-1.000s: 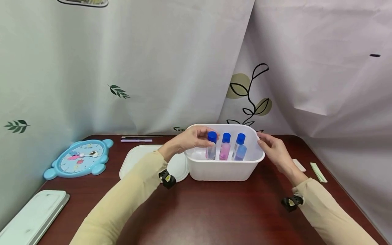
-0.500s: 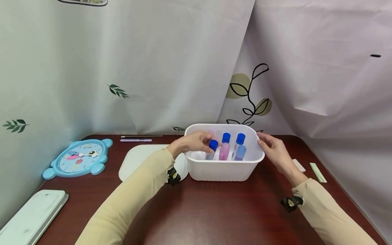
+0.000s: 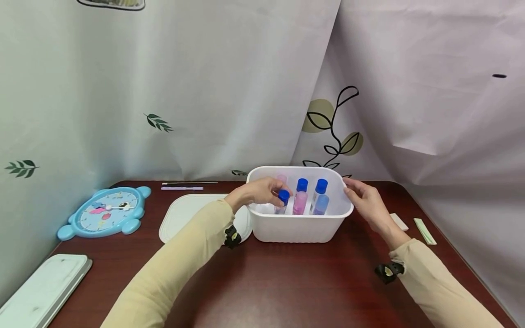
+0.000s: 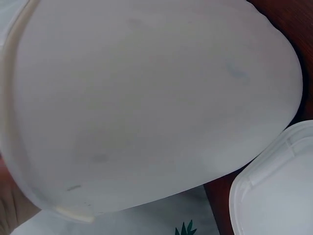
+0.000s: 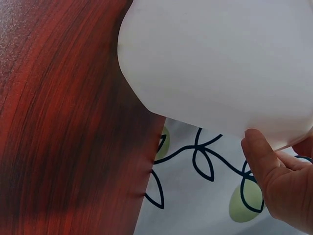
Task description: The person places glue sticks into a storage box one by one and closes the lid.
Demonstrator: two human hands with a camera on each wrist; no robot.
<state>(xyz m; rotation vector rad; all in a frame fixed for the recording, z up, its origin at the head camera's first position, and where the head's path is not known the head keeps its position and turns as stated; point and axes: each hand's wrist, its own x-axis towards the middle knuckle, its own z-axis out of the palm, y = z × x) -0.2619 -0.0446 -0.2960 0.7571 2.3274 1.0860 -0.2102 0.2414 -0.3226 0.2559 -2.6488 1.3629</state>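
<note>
White tub [image 3: 299, 230], frame centre: my left hand [image 3: 258, 193] pinches leftmost blue-capped tube [image 3: 282, 200]; my right hand [image 3: 365, 200] grips right rim

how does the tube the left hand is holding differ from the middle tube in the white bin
The clear blue-capped tube under the left hand, sits lower and leans, its blue cap below its neighbour's; the middle blue-capped tube of pink liquid stands upright and taller. The left tube is held by its cap; the middle one is untouched. The left tube's contents look paler, though mostly hidden. Both stand inside the white plastic bin.
</note>
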